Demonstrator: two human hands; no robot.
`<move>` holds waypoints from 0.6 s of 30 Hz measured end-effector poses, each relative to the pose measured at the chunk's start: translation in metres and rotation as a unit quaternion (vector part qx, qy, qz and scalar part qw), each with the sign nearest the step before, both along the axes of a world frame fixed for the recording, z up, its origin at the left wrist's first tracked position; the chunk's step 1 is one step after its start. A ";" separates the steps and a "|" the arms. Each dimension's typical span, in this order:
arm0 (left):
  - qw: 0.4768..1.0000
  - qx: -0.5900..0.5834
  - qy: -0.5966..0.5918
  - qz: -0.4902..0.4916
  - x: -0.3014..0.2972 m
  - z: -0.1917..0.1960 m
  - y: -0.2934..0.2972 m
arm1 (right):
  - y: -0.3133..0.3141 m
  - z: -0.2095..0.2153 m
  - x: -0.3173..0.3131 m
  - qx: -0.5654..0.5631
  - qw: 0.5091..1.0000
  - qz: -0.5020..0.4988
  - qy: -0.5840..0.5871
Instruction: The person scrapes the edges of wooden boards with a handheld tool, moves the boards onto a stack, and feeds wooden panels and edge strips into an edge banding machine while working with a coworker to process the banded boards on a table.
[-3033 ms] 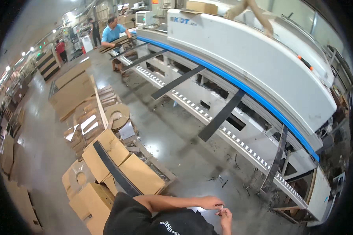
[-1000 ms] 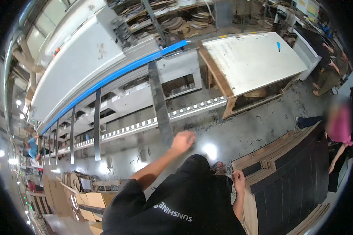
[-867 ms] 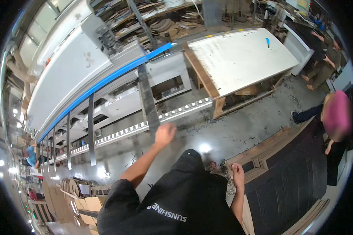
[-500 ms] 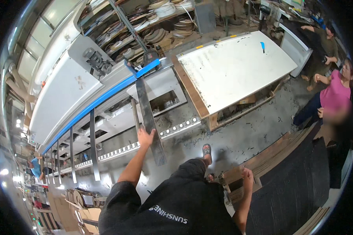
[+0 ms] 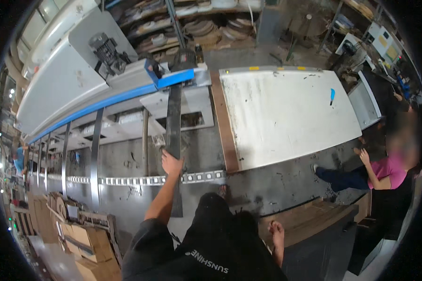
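A long dark strip of board (image 5: pixel 174 117) runs out from under the blue guard of a white machine. Its near end hangs past a row of white rollers, close to my legs. My left hand (image 5: pixel 172 164) lies across it just above the rollers, fingers at its left edge and thumb at its right, closed on its width. Beside my right hip, my right hand (image 5: pixel 276 229) hangs with its fingers curled in. I see nothing in it. The grey-black panels (image 5: pixel 314 248) of a stack lie nearest to that hand.
Metal support arms (image 5: pixel 95 154) stick out from the machine (image 5: pixel 65 79) on the left. A white-topped table (image 5: pixel 286 117) carries a small blue tool (image 5: pixel 332 96). At right stands a person in a pink top (image 5: pixel 390 172). Cardboard boxes (image 5: pixel 89 241) are at lower left.
My view has turned, so the machine and table sit straighter. My left hand is still on the strip, now nearer the rollers in the picture. The person in pink appears lower and further left.
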State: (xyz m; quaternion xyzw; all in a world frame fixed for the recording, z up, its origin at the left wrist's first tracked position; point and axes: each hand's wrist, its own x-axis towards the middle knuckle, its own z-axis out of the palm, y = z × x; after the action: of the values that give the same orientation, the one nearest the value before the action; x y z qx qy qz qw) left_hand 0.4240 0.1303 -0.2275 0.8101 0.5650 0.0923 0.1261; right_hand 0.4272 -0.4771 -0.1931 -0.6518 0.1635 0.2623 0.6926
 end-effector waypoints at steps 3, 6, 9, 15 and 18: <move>0.998 -0.047 -0.045 -0.007 0.004 0.008 -0.020 | -0.009 -0.007 0.040 -0.031 0.998 0.051 -0.009; 0.995 -0.070 -0.067 -0.002 0.014 0.018 -0.048 | -0.024 -0.038 0.086 0.002 0.995 0.101 -0.016; 0.996 -0.078 -0.052 -0.015 0.031 0.040 -0.081 | -0.026 -0.049 0.137 -0.032 0.988 0.150 -0.033; 0.993 -0.077 -0.079 -0.037 0.113 0.052 -0.144 | -0.056 -0.095 0.256 -0.044 0.967 0.248 -0.036; 0.988 -0.126 -0.089 -0.029 0.187 0.078 -0.189 | -0.077 -0.088 0.310 -0.103 0.948 0.280 -0.112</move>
State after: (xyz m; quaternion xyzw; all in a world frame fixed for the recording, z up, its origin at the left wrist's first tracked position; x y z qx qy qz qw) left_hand 0.6109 -0.0589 -0.1495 0.7925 0.5349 0.0883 0.2795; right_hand 0.7372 -0.5542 -0.2815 -0.7646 -0.0777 0.3524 0.5340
